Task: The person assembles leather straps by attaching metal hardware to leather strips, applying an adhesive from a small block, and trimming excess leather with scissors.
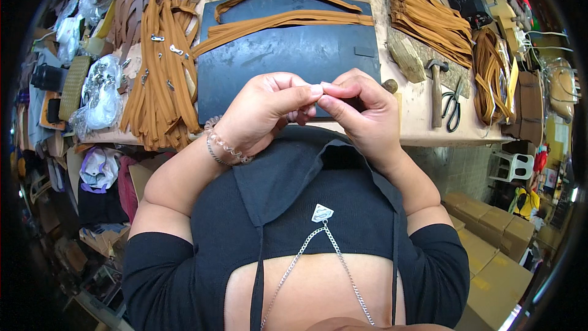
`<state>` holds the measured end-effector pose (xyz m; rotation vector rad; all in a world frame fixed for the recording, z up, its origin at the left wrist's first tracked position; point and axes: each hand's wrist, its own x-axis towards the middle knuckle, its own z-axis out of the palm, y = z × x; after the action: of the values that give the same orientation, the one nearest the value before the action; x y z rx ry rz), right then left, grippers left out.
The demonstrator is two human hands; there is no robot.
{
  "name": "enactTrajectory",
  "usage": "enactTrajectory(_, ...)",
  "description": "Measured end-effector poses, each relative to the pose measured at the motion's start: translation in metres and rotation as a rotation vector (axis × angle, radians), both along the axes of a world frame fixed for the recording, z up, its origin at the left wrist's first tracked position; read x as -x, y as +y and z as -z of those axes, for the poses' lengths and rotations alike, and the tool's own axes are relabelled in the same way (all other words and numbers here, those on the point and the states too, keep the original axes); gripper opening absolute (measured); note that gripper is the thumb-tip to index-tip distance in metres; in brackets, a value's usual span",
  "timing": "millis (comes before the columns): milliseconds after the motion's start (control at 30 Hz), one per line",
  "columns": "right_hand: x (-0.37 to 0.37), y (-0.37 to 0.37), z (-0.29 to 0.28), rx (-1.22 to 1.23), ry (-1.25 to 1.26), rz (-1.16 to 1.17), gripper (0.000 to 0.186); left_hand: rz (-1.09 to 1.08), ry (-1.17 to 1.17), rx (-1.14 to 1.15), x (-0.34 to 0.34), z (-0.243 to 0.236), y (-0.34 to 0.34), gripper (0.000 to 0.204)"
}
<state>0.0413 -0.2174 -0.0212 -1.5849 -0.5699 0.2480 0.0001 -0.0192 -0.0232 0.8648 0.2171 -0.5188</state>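
Both hands meet in front of my chest, over the near edge of a dark blue board [275, 55]. My left hand [269, 104] is closed in a pinch of thumb and forefinger. Fingertip to fingertip with it, my right hand [364, 107] pinches too. Whatever lies between the fingertips is too small to name. Across the far part of the board run brown zipper tapes [288, 19], one of them arched. Left of the board hangs a thick bunch of brown zipper tapes [162, 79], with several silver zipper sliders [176, 50] lying on it.
To the right lie a hammer [437, 92], black-handled scissors [453, 107] and a wood block [405, 58]. Behind them is a bundle of brown zippers [429, 15]; a looped one [487, 76] is farther right. Clear plastic bags [101, 92] crowd the left; cardboard boxes [496, 282] stand below right.
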Motion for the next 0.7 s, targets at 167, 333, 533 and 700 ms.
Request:
enactTrajectory(167,-0.001,-0.001,-0.015,-0.004,0.051,-0.026,0.011,-0.050,-0.191,-0.195,-0.001,-0.007,0.007,0.010)
enactTrajectory(333,0.004,0.000,-0.019,-0.063,0.091,0.010,0.019,-0.048,-0.328,-0.307,0.001,-0.018,0.008,0.013)
enactTrajectory(533,0.003,-0.005,-0.015,0.013,0.017,0.001,0.019,-0.020,-0.411,-0.385,0.001,-0.020,0.011,0.011)
enactTrajectory(700,0.002,-0.005,-0.014,0.004,-0.042,-0.026,0.020,0.042,-0.333,-0.411,-0.001,-0.026,0.013,0.008)
